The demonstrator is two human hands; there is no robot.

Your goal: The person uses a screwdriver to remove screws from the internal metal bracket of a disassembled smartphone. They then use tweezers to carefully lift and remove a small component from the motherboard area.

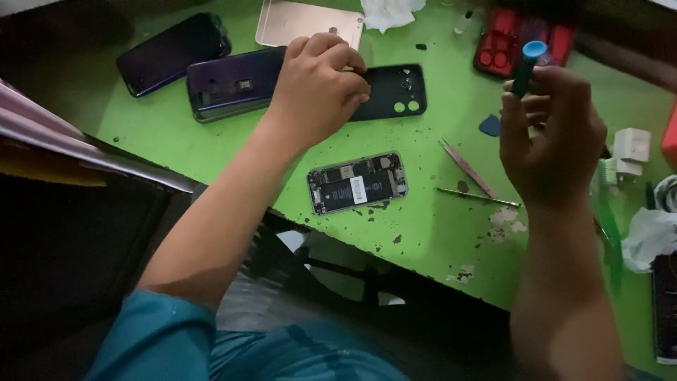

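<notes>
Work surface: a green table (423, 233), paint chipped in many dark and pale spots, worst along the near edge; lighting dim, room around it dark. Dark floor or furniture shows beneath the near edge, and striped cloth or boards at far left. The opened phone (357, 183) lies flat near the table's middle, its battery and boards facing up, untouched by either hand. Left hand (317, 88) rests curled, fingers bunched together, over the left end of a black back cover (395, 92); what it pinches, if anything, cannot be told. Just left of it lie a purple phone body (229, 85) and a dark phone (169, 53), with a gold phone back (296, 21) beyond. Right hand (553, 134) is raised above the table's right side, fingers closed around a dark screwdriver with a blue cap (527, 65), held upright. Between the hands and nearer: tweezers (467, 168) and a thin metal probe (476, 197), close to each other. A blue pick (490, 125) lies near the right hand; a red tool case (515, 39) sits at the far edge; a white charger block (630, 149) at right.
</notes>
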